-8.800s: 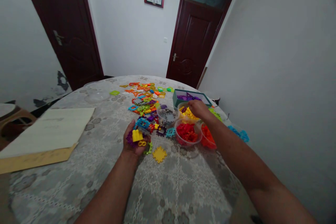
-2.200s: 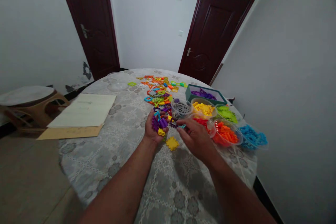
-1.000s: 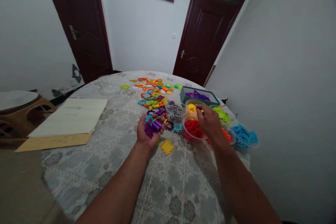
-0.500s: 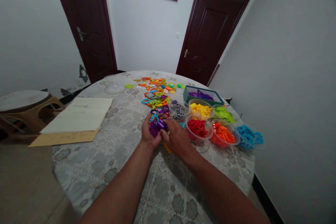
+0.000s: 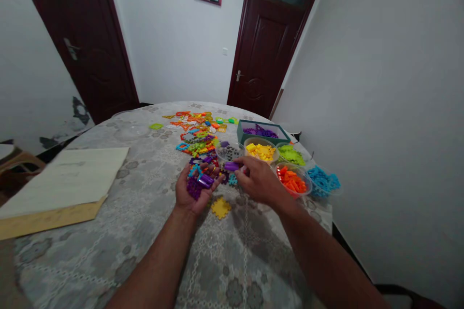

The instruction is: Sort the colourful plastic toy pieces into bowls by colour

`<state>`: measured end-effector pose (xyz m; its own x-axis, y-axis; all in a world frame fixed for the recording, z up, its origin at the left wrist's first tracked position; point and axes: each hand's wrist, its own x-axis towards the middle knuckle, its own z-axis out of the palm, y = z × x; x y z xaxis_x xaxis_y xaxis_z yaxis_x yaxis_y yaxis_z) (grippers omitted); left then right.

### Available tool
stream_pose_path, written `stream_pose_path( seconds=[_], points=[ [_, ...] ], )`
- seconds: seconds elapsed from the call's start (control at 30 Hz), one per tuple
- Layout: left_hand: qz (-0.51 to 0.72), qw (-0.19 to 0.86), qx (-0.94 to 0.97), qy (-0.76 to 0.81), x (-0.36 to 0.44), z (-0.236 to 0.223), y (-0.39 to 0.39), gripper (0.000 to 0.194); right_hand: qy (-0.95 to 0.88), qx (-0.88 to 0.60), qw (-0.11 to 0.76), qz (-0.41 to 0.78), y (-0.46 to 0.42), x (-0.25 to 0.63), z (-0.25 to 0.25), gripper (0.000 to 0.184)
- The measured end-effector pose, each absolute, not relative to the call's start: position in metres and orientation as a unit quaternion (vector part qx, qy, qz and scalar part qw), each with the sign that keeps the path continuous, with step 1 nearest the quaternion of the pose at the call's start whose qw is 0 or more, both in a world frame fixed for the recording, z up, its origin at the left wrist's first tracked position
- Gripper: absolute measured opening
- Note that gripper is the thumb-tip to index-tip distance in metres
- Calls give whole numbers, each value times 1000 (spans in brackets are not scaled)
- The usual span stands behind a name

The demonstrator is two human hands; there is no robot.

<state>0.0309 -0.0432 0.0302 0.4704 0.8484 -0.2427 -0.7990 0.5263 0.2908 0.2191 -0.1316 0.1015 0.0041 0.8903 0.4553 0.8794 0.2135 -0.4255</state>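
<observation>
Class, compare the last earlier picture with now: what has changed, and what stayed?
The right hand has moved rightward, away from the left hand, holding a purple piece. The left palm still carries a purple cylinder; the yellow pieces stayed put.

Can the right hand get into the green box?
Probably yes: the green box is open-topped, though the right hand holds a purple piece, and yellow pieces lie between.

Left hand (image 5: 187, 195) and right hand (image 5: 261, 181) are showing bare, fingers (image 5: 250, 161) included. Left forearm (image 5: 161, 253) and right forearm (image 5: 313, 241) are showing bare too, widening from the wrists (image 5: 185, 212).
</observation>
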Motion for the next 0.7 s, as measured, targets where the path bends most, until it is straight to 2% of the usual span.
stream_pose_path(
  seconds=[0.1, 0.2, 0.3, 0.4, 0.5, 0.57, 0.7],
  points=[
    [484, 854, 67, 179, 32, 30, -45, 34, -672, -660, 331, -58, -94, 268, 126, 27],
    [479, 857, 65, 177, 31, 27, -45, 36, -580, -709, 370, -156, -52, 311, 143, 38],
    [473, 862, 66, 172, 30, 25, -44, 39, -549, -719, 377, -198, -34, 323, 145, 44],
    [468, 866, 73, 158, 30, 22, -43, 39, -623, -681, 352, -154, -50, 296, 131, 33],
    [464, 871, 77, 142, 30, 21, -43, 41, -709, -630, 313, -52, -83, 242, 107, 26],
    [468, 869, 82, 136, 31, 21, -44, 42, -743, -608, 280, 7, -103, 204, 91, 26],
    [473, 864, 91, 143, 31, 23, -44, 42, -761, -612, 208, 48, -120, 157, 70, 42]
  ],
)
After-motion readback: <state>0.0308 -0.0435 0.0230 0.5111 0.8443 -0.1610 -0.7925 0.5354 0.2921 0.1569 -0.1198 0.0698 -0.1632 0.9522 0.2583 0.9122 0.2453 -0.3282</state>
